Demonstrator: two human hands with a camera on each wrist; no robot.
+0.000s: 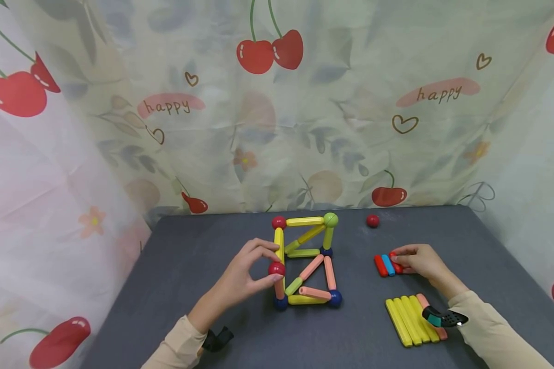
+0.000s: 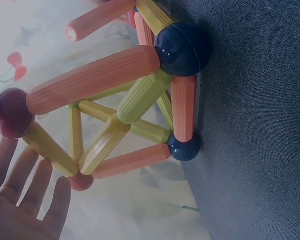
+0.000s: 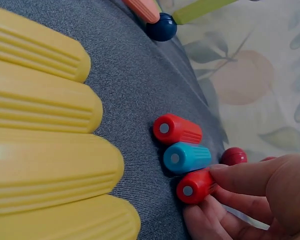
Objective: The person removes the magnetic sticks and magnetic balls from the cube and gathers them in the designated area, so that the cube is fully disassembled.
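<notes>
A frame of magnetic rods and balls stands at the middle of the table, with yellow, pink and green rods joined by red, navy and green balls. At its near left corner my left hand point(image 1: 242, 274) pinches a red ball point(image 1: 277, 268), which sits atop a pink rod point(image 2: 95, 80) rising from a navy ball point(image 2: 184, 49). One pink rod point(image 1: 315, 293) juts out with a free end. To the right, my right hand point(image 1: 420, 261) pinches a short red rod point(image 3: 195, 186) between thumb and fingers. Beside that lie a short blue rod point(image 3: 187, 157) and another short red rod point(image 3: 177, 128).
Several long yellow rods point(image 1: 406, 322) lie side by side near the right forearm, with a pink rod point(image 1: 442, 333) along their right side. A loose red ball point(image 1: 372, 221) rests near the table's back edge. A cherry-patterned curtain point(image 1: 277, 113) hangs behind the table.
</notes>
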